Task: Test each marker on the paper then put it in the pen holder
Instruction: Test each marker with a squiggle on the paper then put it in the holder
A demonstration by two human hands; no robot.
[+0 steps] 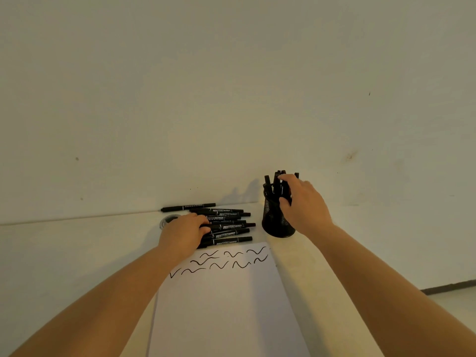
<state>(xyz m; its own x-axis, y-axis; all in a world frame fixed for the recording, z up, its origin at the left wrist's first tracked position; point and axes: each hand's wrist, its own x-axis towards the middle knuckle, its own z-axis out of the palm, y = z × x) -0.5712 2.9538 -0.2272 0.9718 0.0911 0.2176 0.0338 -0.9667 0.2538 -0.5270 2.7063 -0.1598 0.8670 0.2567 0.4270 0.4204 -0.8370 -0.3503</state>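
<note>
Black markers [226,225] lie crosswise under my left hand [184,234], fingers curled on one, while my right hand [301,204] grips the pen holder [275,222].

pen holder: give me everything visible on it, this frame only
The black wire-mesh pen holder is a round cup that looks like perforated metal, standing upright on the pale table near the wall, to the right of the pile of loose black markers and just beyond the white paper's far right corner. Several black markers stand in it, ends poking above the rim. The right hand reaches over its top among those markers; the exact grip is unclear.
</note>
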